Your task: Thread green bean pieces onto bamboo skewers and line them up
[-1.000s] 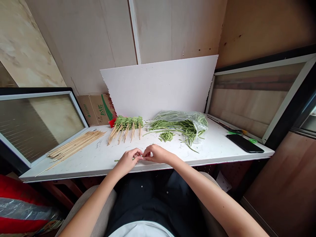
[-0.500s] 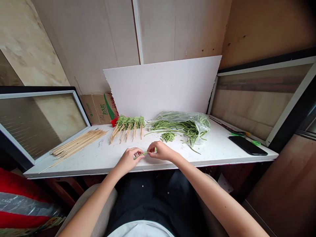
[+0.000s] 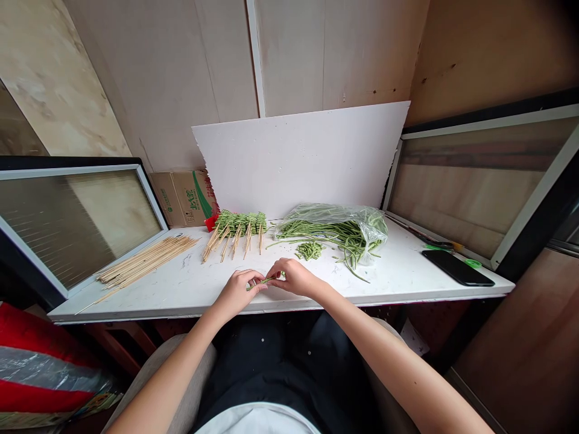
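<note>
Near the table's front edge, my left hand (image 3: 239, 292) and my right hand (image 3: 292, 277) meet fingertip to fingertip. Both pinch a thin green bean (image 3: 268, 280), mostly covered by the fingers. Beyond my right hand lies a small heap of cut bean pieces (image 3: 309, 250). Behind it, long green beans (image 3: 332, 230) spill from a clear plastic bag (image 3: 373, 224). Left of the bag, bean pieces threaded on skewers (image 3: 242, 224) are stacked in a row, their bare stick ends facing me.
Loose wooden skewers (image 3: 147, 260) are spread on the white table (image 3: 190, 295) at left. A black phone (image 3: 456, 268) lies at right. A white board (image 3: 303, 163) and a cardboard box (image 3: 183, 196) stand at the back. Framed glass panels (image 3: 474, 175) flank the table.
My hands have drawn slightly closer together on the bean, so less of it shows between them. The whole view has shifted a little.
</note>
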`<state>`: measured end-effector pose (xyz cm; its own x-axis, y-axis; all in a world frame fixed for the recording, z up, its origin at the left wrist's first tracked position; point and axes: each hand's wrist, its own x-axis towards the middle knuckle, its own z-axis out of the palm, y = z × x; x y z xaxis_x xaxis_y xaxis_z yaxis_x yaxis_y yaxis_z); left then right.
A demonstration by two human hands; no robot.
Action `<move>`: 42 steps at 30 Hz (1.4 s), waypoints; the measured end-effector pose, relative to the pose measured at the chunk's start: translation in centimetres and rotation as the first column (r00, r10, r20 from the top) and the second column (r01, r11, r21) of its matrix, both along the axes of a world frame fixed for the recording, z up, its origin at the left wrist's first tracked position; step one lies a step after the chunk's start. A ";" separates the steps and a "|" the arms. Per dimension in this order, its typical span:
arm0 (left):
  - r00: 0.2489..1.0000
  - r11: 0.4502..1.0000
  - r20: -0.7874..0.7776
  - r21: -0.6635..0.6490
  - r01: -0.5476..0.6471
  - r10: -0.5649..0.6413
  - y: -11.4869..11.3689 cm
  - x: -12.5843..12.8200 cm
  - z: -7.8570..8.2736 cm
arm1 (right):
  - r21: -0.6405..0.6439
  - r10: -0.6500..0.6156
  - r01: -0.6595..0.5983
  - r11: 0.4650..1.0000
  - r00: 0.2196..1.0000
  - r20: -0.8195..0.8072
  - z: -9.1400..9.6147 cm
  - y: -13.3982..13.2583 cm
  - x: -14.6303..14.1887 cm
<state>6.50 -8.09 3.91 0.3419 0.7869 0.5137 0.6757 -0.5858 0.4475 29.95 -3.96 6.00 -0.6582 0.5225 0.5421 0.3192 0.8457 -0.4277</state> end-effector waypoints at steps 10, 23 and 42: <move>1.000 0.999 0.008 0.033 -0.025 0.025 0.2 -0.3 -0.3 | 0.024 -0.009 0.010 1.000 0.999 -0.039 -0.4 0.3 0.1; 1.000 0.999 -0.012 0.040 -0.015 0.016 0.1 -0.1 -0.2 | 0.024 0.017 -0.016 1.000 0.999 -0.035 -0.4 0.2 -0.2; 0.999 0.999 0.025 -0.019 0.041 -0.041 -0.4 0.6 0.4 | -0.016 0.028 -0.030 0.999 0.995 -0.094 -0.8 0.3 -0.7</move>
<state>7.09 -8.48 4.33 0.3611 0.7823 0.5075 0.6399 -0.6038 0.4754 29.23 -3.70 5.17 -0.6199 0.5135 0.5933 0.2524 0.8464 -0.4688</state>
